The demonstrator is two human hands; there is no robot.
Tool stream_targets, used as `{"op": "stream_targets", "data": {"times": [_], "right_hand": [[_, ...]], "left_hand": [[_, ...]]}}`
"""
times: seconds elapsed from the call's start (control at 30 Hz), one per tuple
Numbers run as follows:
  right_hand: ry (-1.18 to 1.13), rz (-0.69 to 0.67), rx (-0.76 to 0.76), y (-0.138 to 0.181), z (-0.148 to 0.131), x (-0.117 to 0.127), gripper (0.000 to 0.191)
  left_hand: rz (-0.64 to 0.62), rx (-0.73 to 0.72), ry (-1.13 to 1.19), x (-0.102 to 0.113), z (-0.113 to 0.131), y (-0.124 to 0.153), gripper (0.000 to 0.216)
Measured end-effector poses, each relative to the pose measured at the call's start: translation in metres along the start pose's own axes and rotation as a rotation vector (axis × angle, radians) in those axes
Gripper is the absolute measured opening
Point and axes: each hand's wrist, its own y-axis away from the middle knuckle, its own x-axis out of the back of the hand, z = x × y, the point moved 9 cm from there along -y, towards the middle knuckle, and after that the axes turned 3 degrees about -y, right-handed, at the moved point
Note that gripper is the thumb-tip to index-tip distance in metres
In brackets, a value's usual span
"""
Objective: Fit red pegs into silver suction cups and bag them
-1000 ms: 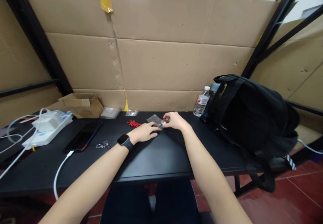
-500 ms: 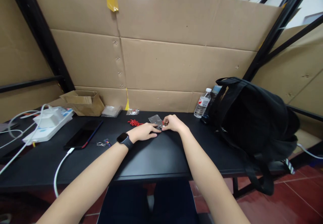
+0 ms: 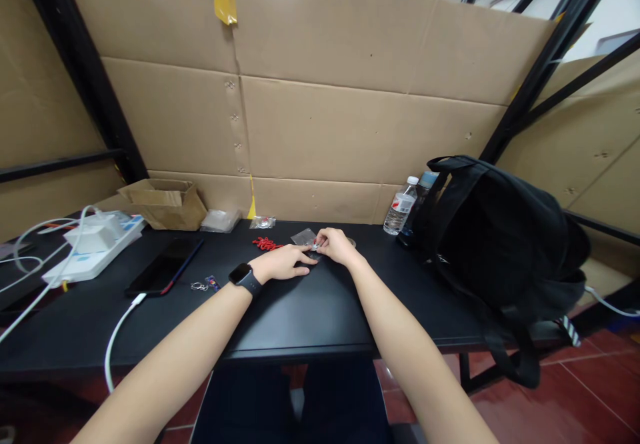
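Observation:
A small clear plastic bag (image 3: 303, 237) lies on the black table, with both hands at its near side. My left hand (image 3: 285, 262), wearing a dark watch (image 3: 245, 277) on the wrist, rests palm down with its fingers stretched over the bag's near part. My right hand (image 3: 336, 245) is pinched on a tiny red and silvery piece (image 3: 315, 247) at the bag. The fingers partly hide that piece, and I cannot make out its kind. A bundle of red cord (image 3: 267, 243) lies just beyond the left hand. Nearer the left wrist are metal rings with a colourful charm (image 3: 212, 283).
On the left are a phone (image 3: 167, 266) on a white cable, a power strip (image 3: 95, 247) and an open cardboard box (image 3: 170, 204). Small plastic packets (image 3: 220, 221) lie at the back. A water bottle (image 3: 401, 205) and a black backpack (image 3: 505, 244) stand on the right.
My right hand has shifted slightly left and away from me with the small piece in its pinch. The bag has moved slightly left. My left hand has hardly moved.

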Motion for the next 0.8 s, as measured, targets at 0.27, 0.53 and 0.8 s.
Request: {"op": "stream_targets", "data": {"times": [0.27,0.53,0.8], "right_hand": [[0.132,0.044,0.050,0.001,-0.016,0.004,0.021],[0.380,0.185,-0.021,0.000,-0.017,0.008,0.024],[-0.001,-0.076,0.142,0.003,-0.027,0.009,0.019]], "left_hand": [[-0.007,0.005,-0.022,0.005,0.001,0.001,0.039],[-0.053,0.071,-0.056,0.013,0.004,0.004,0.030],[0.081,0.062,-0.083,0.037,0.007,0.011,0.026]]}}
